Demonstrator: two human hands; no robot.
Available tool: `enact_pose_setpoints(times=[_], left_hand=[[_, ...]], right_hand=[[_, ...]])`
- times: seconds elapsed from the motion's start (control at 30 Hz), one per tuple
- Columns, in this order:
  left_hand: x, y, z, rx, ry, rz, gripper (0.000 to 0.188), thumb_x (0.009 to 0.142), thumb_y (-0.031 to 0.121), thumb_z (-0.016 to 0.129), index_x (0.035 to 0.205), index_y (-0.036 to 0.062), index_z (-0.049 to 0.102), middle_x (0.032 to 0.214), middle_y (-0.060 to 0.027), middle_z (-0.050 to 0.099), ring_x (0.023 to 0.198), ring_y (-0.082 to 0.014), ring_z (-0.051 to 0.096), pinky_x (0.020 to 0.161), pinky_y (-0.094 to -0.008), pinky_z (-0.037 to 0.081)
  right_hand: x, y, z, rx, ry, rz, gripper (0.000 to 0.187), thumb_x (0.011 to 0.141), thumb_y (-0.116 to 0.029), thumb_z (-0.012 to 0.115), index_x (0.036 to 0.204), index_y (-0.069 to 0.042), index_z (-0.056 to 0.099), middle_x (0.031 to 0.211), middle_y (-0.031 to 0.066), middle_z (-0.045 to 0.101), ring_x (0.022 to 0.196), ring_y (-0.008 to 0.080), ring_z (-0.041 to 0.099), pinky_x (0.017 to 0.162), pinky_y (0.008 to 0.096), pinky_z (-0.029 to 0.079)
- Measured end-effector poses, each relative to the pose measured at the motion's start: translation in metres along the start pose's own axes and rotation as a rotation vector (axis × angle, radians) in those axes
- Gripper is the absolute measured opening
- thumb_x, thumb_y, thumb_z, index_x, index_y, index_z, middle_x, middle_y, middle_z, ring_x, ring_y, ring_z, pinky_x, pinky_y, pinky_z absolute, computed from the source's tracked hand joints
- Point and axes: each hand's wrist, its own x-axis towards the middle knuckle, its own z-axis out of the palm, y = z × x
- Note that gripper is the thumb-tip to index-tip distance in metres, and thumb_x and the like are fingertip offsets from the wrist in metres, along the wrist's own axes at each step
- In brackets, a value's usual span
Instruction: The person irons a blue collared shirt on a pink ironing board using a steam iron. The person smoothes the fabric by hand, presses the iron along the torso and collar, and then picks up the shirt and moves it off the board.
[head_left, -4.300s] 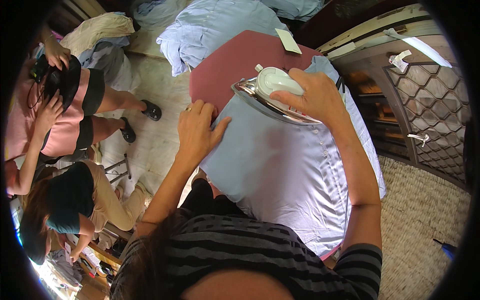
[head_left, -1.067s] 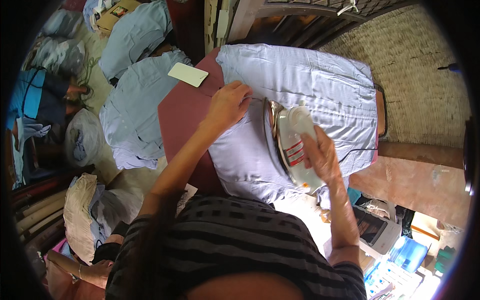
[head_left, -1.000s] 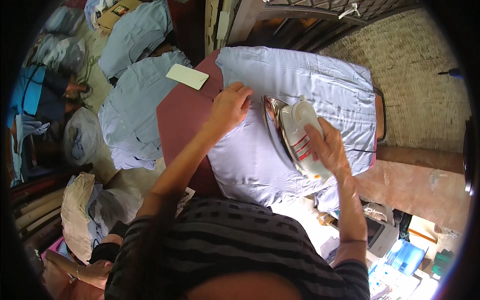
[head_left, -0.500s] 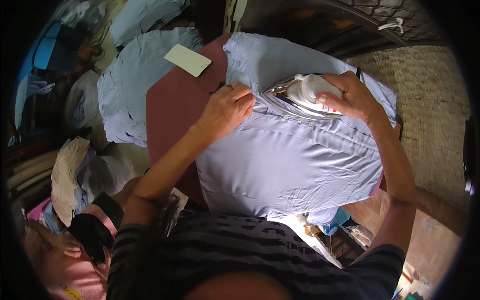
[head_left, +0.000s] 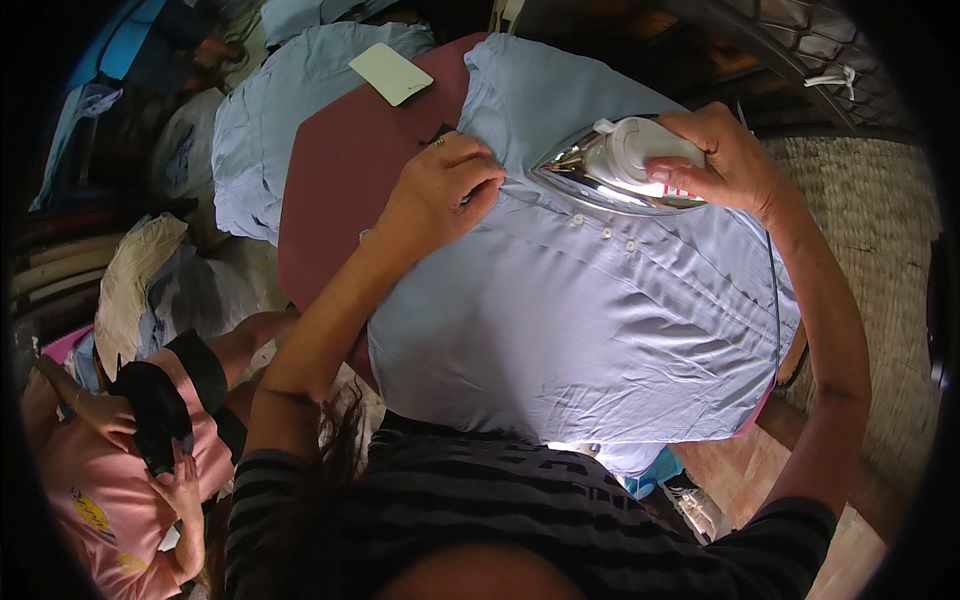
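- Plainly, the hands I watched were apart: my right hand (head_left: 728, 160) was wrapped round the handle of the iron (head_left: 630, 160), while my left hand (head_left: 430, 195) curled at the shirt's edge; I couldn't tell whether it pinched cloth.
- The pale blue shirt (head_left: 530, 300) lay over the maroon board (head_left: 340, 170), below and between both hands, and the iron's tip pointed toward my left fingers.
- I judged that a good pass needed the iron running beside the buttons (head_left: 607, 233), just nearer me than my right hand, rather than over them.
- My left hand, I reckoned, had to steady the cloth without straying into the tip's path.
- Creases nearer me than my right hand seemed to want slow, flat strokes.
- Well left of my left hand sat a clear plastic bag (head_left: 190, 150), too dim for me to make out its contents.
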Motion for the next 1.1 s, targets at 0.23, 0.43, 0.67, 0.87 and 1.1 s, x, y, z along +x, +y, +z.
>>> enact_pose_setpoints(times=[0.23, 0.43, 0.67, 0.87, 1.1], left_hand=[[-0.001, 0.0, -0.004, -0.059, -0.033, -0.043, 0.017, 0.074, 0.002, 0.078, 0.086, 0.0056, 0.065, 0.092, -0.0063, 0.063, 0.079, -0.0255, 0.063, 0.064, -0.0348, 0.054], [0.002, 0.002, -0.005, -0.035, 0.029, -0.025, 0.026, 0.074, 0.001, 0.079, 0.095, 0.0051, 0.065, 0.097, -0.0075, 0.064, 0.082, -0.0261, 0.063, 0.067, -0.0338, 0.053], [0.005, 0.002, -0.008, 0.036, 0.035, 0.067, 0.019, 0.073, 0.001, 0.076, 0.088, 0.0071, 0.068, 0.099, -0.0029, 0.064, 0.089, -0.0252, 0.061, 0.075, -0.0364, 0.051], [0.001, -0.001, -0.002, 0.099, 0.03, 0.061, 0.016, 0.073, 0.004, 0.077, 0.087, 0.0087, 0.072, 0.101, 0.0006, 0.065, 0.092, -0.0232, 0.06, 0.076, -0.0368, 0.048], [0.014, -0.006, -0.015, -0.052, 0.018, 0.009, 0.02, 0.077, -0.002, 0.072, 0.094, 0.0079, 0.07, 0.1, -0.0019, 0.068, 0.09, -0.0266, 0.062, 0.077, -0.0375, 0.05]], right_hand=[[0.007, 0.005, -0.011, -0.092, -0.053, -0.08, 0.031, 0.088, -0.032, 0.072, 0.084, -0.002, 0.066, 0.063, 0.0138, 0.065, 0.056, 0.0252, 0.068, 0.053, 0.0314, 0.047], [0.021, 0.004, -0.009, -0.227, -0.081, -0.12, 0.032, 0.087, -0.033, 0.072, 0.084, -0.001, 0.066, 0.062, 0.0137, 0.064, 0.055, 0.0254, 0.066, 0.052, 0.0325, 0.046], [0.021, 0.004, -0.008, -0.088, -0.014, -0.043, 0.031, 0.078, -0.027, 0.075, 0.084, 0.001, 0.063, 0.067, 0.0167, 0.061, 0.057, 0.0319, 0.062, 0.055, 0.0355, 0.045], [0.009, -0.002, -0.012, -0.077, 0.025, 0.271, 0.042, 0.086, -0.043, 0.073, 0.098, -0.002, 0.073, 0.071, 0.0124, 0.07, 0.061, 0.0201, 0.066, 0.065, 0.0313, 0.052], [-0.028, -0.081, 0.017, 0.132, 0.407, 0.776, 0.05, 0.094, -0.047, 0.061, 0.107, 0.002, 0.067, 0.075, 0.011, 0.064, 0.067, 0.0155, 0.059, 0.064, 0.0335, 0.049]])
